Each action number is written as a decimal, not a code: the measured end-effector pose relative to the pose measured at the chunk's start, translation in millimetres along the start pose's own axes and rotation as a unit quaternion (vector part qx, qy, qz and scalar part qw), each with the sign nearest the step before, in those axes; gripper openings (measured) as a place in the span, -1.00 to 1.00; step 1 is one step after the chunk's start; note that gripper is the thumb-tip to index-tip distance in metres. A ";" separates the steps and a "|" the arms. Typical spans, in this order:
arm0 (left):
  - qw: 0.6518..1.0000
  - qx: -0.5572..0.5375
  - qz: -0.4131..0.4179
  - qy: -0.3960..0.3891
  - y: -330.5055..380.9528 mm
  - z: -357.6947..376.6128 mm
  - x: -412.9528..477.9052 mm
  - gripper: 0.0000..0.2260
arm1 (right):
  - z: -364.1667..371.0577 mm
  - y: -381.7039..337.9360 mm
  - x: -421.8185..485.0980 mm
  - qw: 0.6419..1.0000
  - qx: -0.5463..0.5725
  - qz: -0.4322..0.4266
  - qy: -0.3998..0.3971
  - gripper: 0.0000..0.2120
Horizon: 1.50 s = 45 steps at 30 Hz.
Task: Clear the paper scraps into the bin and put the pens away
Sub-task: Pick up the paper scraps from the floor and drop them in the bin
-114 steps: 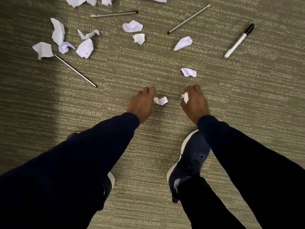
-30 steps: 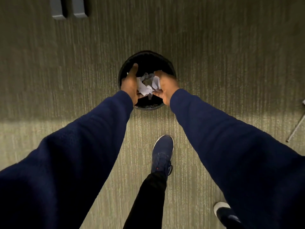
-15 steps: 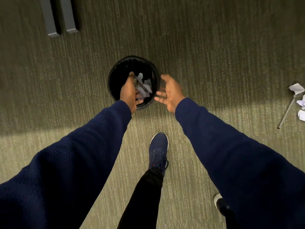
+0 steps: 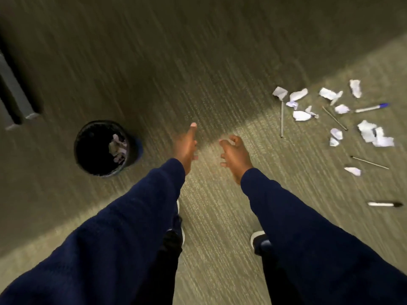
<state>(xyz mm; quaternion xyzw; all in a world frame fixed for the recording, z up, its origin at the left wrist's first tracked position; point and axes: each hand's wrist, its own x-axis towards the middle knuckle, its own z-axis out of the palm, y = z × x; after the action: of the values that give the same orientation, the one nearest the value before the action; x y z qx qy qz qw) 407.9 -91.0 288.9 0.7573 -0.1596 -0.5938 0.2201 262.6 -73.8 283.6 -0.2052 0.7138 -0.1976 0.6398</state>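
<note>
Round black bin (image 4: 105, 148) holding some crumpled white paper scraps (image 4: 118, 148). Left hand (image 4: 186, 146), right hand (image 4: 234, 155) hanging released, empty. White scraps (image 4: 300, 115), pens (image 4: 372, 108) lying on carpet, awaiting pickup.

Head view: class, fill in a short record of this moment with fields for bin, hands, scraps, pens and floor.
bin: round, black, standing on the left, crumpled paper inside
left hand: open, empty
right hand: fingers loosely curled, empty
scraps: many white pieces scattered on the right
pens: several lying among the scraps
floor: ribbed carpet
</note>
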 end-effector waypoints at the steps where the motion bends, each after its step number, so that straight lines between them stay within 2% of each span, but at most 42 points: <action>1: 0.999 0.037 0.013 -0.014 -2.6 25.9 -11.0 -0.41 | -27.4 4.4 -3.8 1.000 -0.011 -0.011 0.015 -0.43; 5: 0.981 0.172 0.045 -0.076 -13.6 131.5 -58.9 -0.50 | -138.6 24.8 -18.3 0.998 -0.028 -0.018 0.060 -0.40; 12: 0.944 0.289 0.082 -0.136 -21.8 289.6 -126.6 -0.55 | -316.1 70.1 -48.6 0.988 -0.044 -0.020 0.147 -0.40; 17: 0.899 0.379 0.133 -0.174 -30.4 370.6 -138.2 -0.56 | -401.1 104.6 -52.4 0.982 -0.028 0.006 0.189 -0.34; 19: 0.870 0.429 0.147 -0.193 -39.8 394.7 -129.1 -0.54 | -419.9 120.5 -45.5 0.979 -0.019 0.014 0.204 -0.34; 22: 0.806 0.516 0.199 -0.214 -54.9 423.4 -103.6 -0.51 | -436.3 145.1 -21.9 0.976 -0.025 0.022 0.217 -0.34; 23: 0.772 0.551 0.226 -0.223 -60.2 432.4 -90.4 -0.51 | -440.4 153.2 -9.1 0.975 -0.033 0.025 0.219 -0.34; 28: 0.514 0.732 0.369 -0.254 -83.7 481.4 -2.9 -0.50 | -457.9 193.5 76.4 0.964 -0.121 0.037 0.235 -0.37; 30: 0.444 0.762 0.405 -0.241 -89.2 501.9 34.8 -0.51 | -465.7 207.3 116.0 0.956 -0.165 0.027 0.243 -0.41; 31: 0.420 0.770 0.421 -0.232 -91.7 512.4 52.7 -0.51 | -470.0 214.0 135.7 0.951 -0.182 0.020 0.251 -0.45; 34: 0.390 0.780 0.448 -0.197 -97.9 543.7 104.0 -0.44 | -481.2 232.7 194.9 0.940 -0.188 0.008 0.286 -0.50; 38: 0.352 0.784 0.481 -0.172 -107.1 580.4 158.8 -0.26 | -487.1 256.7 255.1 0.934 -0.158 0.046 0.318 -0.40; 42: 0.317 0.774 0.520 -0.175 -117.1 608.9 187.9 -0.34 | -476.9 276.8 278.6 0.887 -0.241 0.027 0.393 -0.58; 45: 0.258 0.784 0.541 -0.161 -121.1 615.6 196.0 -0.39 | -475.1 283.0 280.1 0.867 -0.288 -0.019 0.406 -0.72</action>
<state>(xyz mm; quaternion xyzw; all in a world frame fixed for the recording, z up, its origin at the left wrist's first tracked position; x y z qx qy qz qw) -143.6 -174.9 -58.7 0.1859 -0.9520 -0.0311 -0.2411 -248.4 19.7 -54.5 -0.2951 0.9318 -0.0612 0.2024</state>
